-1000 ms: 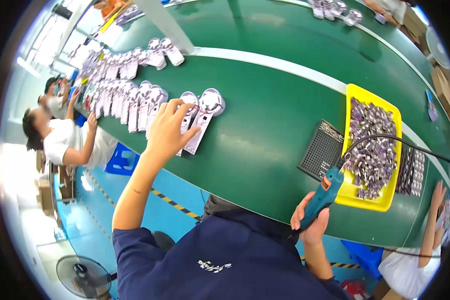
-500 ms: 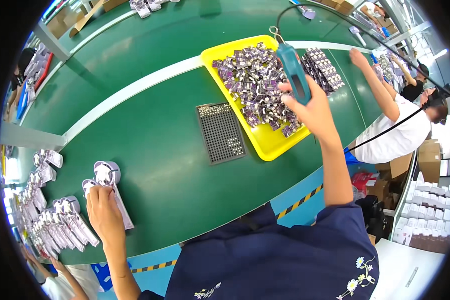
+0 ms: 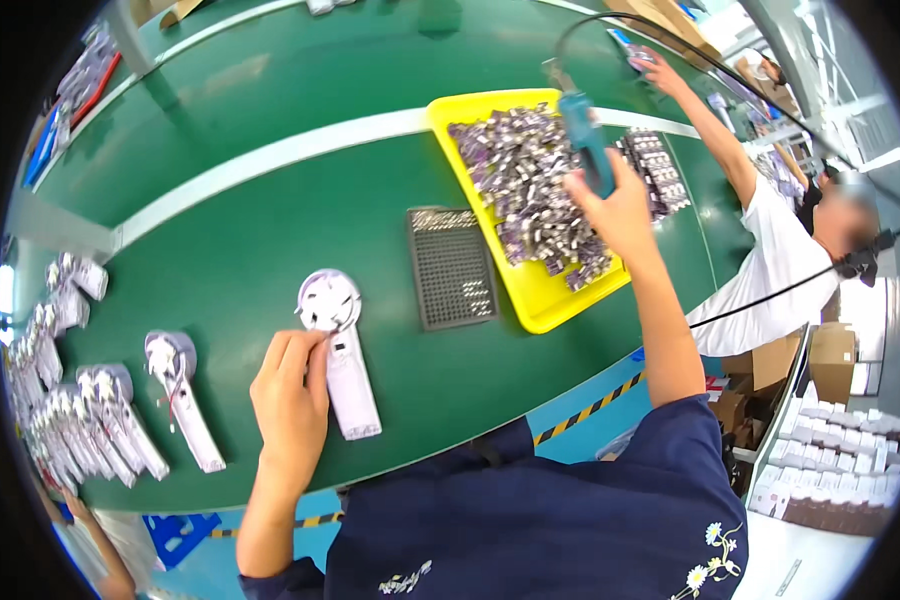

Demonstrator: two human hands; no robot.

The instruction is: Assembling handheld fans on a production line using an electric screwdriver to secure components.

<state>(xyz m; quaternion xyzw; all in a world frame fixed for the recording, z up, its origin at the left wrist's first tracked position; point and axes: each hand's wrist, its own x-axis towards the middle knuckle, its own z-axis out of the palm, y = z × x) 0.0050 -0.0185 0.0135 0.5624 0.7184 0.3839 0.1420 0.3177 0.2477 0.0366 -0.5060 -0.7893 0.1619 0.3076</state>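
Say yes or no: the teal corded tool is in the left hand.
No, the right hand holds the teal tool, while the left hand is at a pale round-headed part.

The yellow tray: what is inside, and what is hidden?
Inside the yellow tray, small purple-and-silver parts lie heaped; bare yellow shows at the near end. The heap hides the bottom beneath, and the right hand and teal tool block some contents.

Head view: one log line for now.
left hand: holds white fan-shaped unit | right hand: holds teal driver above yellow tray | perforated holder: beside tray
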